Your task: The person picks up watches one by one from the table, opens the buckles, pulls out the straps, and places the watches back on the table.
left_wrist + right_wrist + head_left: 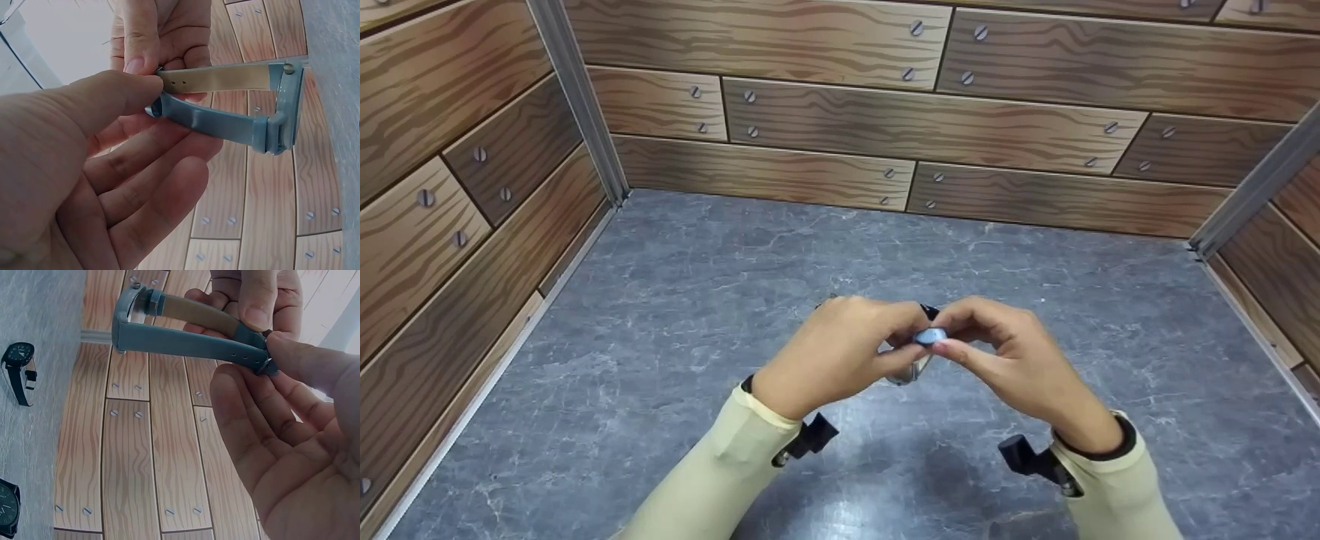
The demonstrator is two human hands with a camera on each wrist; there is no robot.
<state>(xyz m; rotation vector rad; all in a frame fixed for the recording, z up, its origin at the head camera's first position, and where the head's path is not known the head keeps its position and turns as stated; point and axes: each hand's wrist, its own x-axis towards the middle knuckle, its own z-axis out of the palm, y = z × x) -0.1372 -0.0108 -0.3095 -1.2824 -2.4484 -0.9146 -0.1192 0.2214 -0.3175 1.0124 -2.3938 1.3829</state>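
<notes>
A wristwatch [930, 337] with a blue strap is held up between both hands, its strap bent into a loop. In the left wrist view the strap [219, 125] shows a tan lining, and the round case [289, 107] hangs at the far end from the fingers. My left hand [847, 349] pinches the strap near its buckle end between thumb and fingers. My right hand [1020, 364] pinches the same end from the other side. Small holes dot the strap [185, 343] in the right wrist view. Fingertips partly hide the buckle.
Two dark watches lie on the grey marbled table: a black-strapped watch [19, 360] and a round-dialled watch [7, 509] cut off by the frame edge. Wood-patterned panels [810, 112] wall the table at the back and sides.
</notes>
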